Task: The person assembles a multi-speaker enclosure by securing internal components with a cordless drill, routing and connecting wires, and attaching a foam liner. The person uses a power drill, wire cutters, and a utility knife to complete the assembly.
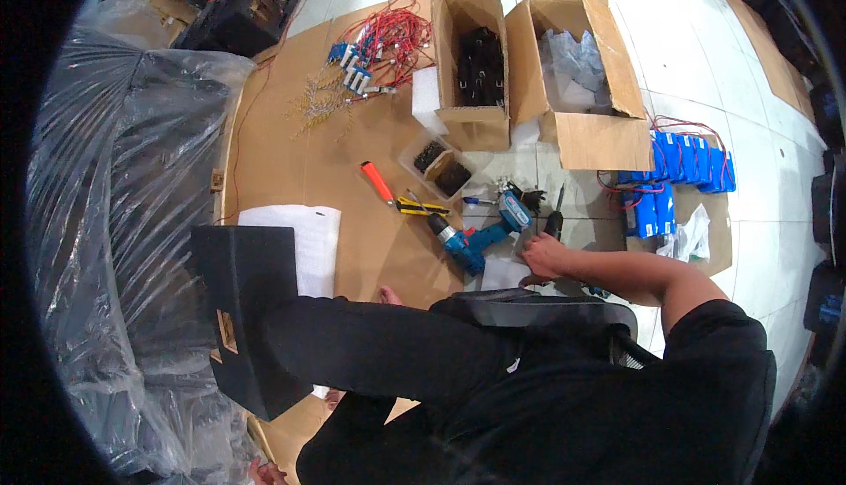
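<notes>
My right hand [544, 257] is low over the floor with its fingers curled, close to the handle of a black-handled screwdriver [553, 223]. Whatever those fingers hold, if anything, is hidden. Left of it lie a blue cordless drill [476, 240] and a white foam piece [506, 274]. Only some fingers of my left hand [267, 472] show at the lower left edge, near the black box's lower end; their grip is unclear. The black box [251, 265], with a rectangular cutout, stands tilted against my leg, partly over a white foam sheet [313, 243].
Ahead are a yellow cutter [421, 208], an orange-handled tool [377, 182], a screw tub [438, 166] and red wires [397, 40]. Two open cartons [473, 124] [602, 140] stand behind. Blue battery packs [679, 157] sit right; plastic sheeting [132, 221] covers the left.
</notes>
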{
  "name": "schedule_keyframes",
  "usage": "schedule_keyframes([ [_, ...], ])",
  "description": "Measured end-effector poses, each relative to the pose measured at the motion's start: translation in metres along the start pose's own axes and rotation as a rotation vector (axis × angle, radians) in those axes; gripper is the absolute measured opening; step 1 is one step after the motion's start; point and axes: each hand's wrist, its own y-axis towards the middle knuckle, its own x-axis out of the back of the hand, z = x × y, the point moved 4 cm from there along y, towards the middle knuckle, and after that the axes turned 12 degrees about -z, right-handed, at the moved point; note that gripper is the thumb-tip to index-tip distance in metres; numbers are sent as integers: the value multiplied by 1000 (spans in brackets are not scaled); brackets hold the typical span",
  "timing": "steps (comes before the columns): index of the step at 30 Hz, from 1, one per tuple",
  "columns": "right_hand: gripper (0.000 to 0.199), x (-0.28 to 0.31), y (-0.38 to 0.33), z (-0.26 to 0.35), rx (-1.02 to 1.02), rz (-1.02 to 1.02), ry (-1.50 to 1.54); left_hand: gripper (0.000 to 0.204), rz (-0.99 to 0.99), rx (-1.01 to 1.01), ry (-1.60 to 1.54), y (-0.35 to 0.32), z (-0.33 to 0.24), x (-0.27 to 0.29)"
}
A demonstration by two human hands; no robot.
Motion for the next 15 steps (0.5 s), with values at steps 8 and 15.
schedule_keyframes([
  [8,52,-29,25,-2,-149,115,179,37,258,76,163,60,-37,-95],
  [15,58,-13,34,-16,-292,143,205,31,416,-72,53,85,-40,-144],
])
